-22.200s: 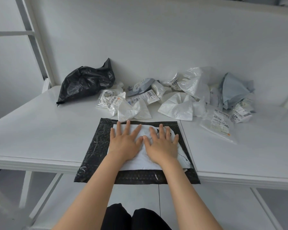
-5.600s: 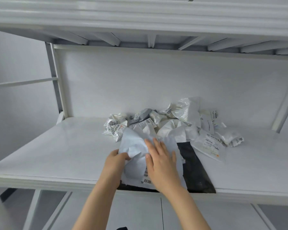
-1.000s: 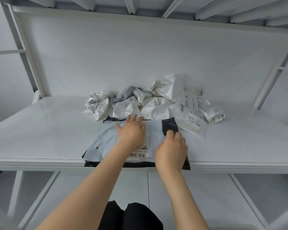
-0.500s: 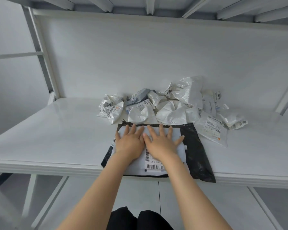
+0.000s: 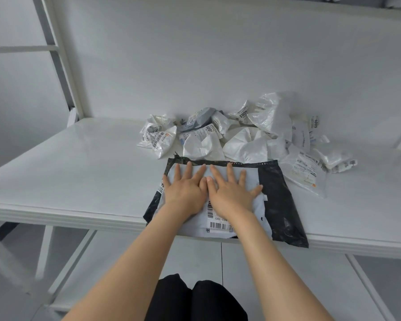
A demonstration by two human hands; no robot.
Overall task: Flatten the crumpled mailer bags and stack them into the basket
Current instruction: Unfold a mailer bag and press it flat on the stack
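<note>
A pale grey mailer bag (image 5: 252, 181) with a barcode label lies flat at the front edge of the white shelf (image 5: 79, 172). Under it lies a flattened black mailer bag (image 5: 280, 200), showing on the right and along the far edge. My left hand (image 5: 185, 191) and my right hand (image 5: 229, 193) press side by side on the grey bag, fingers straight and spread. Behind them sits a heap of several crumpled white and grey mailer bags (image 5: 241, 140). No basket is in view.
A flatter clear bag with a label (image 5: 307, 172) lies to the right of the stack. The shelf's back wall (image 5: 218, 66) rises close behind the heap. A white upright post (image 5: 60, 61) stands at the left. Bare shelf surface spreads left of the stack.
One second ago my hands were apart, the right one at the bag's right edge. Now both lie flat together on the grey bag, little changed since half a second ago.
</note>
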